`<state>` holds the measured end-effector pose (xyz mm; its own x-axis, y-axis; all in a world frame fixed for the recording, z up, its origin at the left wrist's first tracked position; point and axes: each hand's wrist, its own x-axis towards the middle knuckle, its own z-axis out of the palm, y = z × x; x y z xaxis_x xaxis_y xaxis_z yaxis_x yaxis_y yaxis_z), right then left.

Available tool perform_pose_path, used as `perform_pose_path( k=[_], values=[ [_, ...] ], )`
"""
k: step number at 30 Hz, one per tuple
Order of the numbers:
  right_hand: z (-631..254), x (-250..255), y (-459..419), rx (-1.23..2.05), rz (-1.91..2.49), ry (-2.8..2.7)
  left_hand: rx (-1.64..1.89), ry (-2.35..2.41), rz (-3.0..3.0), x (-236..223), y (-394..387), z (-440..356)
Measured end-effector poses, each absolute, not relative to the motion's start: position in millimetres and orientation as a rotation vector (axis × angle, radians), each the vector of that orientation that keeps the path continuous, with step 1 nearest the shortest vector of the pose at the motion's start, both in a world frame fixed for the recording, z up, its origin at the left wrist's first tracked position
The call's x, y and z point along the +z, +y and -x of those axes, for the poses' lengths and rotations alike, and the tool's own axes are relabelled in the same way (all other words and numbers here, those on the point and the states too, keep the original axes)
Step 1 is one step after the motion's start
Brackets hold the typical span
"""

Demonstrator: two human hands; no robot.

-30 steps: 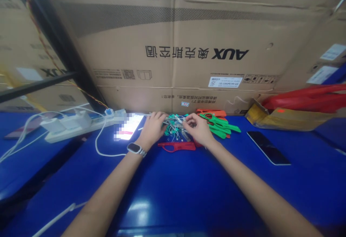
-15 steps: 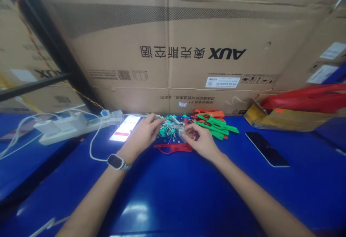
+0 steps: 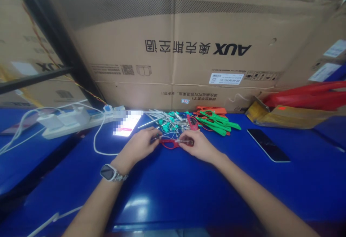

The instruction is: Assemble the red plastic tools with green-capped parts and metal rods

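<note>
A red plastic casing (image 3: 169,143) with a finger loop, shaped like half of a long-nosed lighter, lies on the blue table between my hands. My right hand (image 3: 204,145) pinches a small clear piece (image 3: 187,141) over the casing's right end. My left hand (image 3: 140,144), with a watch on the wrist, is closed at the casing's left end on a small dark piece that I cannot make out. Just beyond are teal plastic parts (image 3: 169,121), thin white wires and metal tubes (image 3: 155,116). Another red casing (image 3: 192,121) lies behind my right hand.
Green casings (image 3: 216,121) and orange casings (image 3: 211,111) are piled right of the small parts. A lit phone (image 3: 129,123) and a power strip (image 3: 78,121) lie left; a dark phone (image 3: 267,145) lies right. Behind stands a large cardboard box (image 3: 189,24).
Both hands have come nearer to me, over the red casing. My left hand has left the parts pile, uncovering metal tubes. My right hand has brought the clear piece to the casing.
</note>
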<state>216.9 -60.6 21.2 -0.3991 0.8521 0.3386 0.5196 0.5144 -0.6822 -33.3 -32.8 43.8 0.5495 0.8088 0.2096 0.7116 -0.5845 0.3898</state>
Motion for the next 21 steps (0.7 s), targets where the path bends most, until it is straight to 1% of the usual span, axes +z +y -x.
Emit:
perform_pose_path(
  k=[7, 14, 18, 21],
  values=[
    [-219, 18, -58, 0.619, 1.124, -2.114, 0.596, 1.194, -2.424, 33, -26, 34],
    [-226, 21, -55, 0.617, 1.199, -2.165, 0.578, 1.225, -2.497, 30, -29, 30],
    [-228, 20, -54, 0.606, 1.174, -2.226, 0.689, 1.243, -2.562, 33, -33, 26],
    [-229, 20, -54, 0.558, 1.172, -2.263, 0.749, 1.151, -2.580, 36, -38, 20]
  ],
)
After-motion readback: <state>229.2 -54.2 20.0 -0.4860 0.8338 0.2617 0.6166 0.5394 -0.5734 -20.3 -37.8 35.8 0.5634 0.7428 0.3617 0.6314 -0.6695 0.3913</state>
